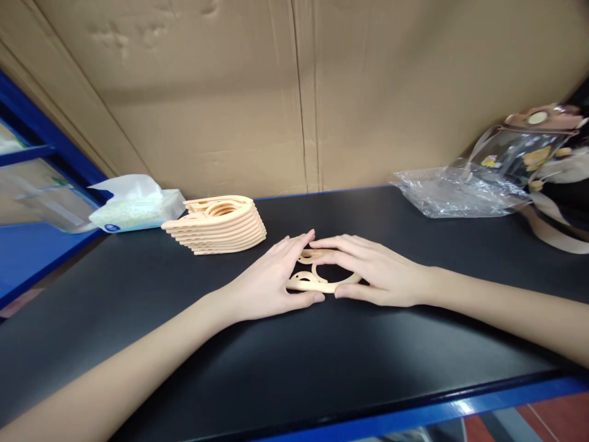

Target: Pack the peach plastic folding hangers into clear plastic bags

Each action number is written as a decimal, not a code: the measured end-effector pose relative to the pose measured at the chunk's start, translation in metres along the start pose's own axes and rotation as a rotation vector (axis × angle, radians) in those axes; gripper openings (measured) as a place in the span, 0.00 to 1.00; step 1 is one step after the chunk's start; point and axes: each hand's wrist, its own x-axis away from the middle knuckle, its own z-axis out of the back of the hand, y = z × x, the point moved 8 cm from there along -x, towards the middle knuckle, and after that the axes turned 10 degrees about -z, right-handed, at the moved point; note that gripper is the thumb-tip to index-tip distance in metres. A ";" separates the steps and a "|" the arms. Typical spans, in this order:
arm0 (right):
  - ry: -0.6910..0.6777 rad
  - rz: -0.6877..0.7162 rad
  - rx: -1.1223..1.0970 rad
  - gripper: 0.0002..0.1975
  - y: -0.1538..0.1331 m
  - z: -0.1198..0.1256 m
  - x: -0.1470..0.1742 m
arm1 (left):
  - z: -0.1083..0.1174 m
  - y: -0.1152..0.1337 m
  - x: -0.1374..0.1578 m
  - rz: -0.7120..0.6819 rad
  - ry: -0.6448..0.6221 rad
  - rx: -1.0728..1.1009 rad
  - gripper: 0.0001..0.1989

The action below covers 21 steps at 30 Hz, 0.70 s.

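A beige plastic hanger (pixel 322 286), folded into a flat curved frame with small round holes, lies on the black table between my hands. My left hand (pixel 271 279) wraps its left end, the thumb along the near edge and the fingers at the far side. Around the right end curves my right hand (pixel 375 268), its thumb at the near edge and its fingers over the top. Parts of the frame are hidden under both hands. Behind and to the left stands a neat stack of similar beige hangers (pixel 225 228), touched by neither hand.
A tissue pack (pixel 138 209) sits at the back left beside a blue shelf frame (pixel 27 258). Crumpled clear plastic (pixel 451 193) and a transparent bag (pixel 515 150) with a strap lie at the back right. Cardboard (pixel 221 104) walls off the back of the table (pixel 322 368).
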 end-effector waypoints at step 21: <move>0.115 -0.621 -0.928 0.15 0.060 0.001 0.000 | 0.038 0.025 0.000 -0.196 0.250 -0.320 0.35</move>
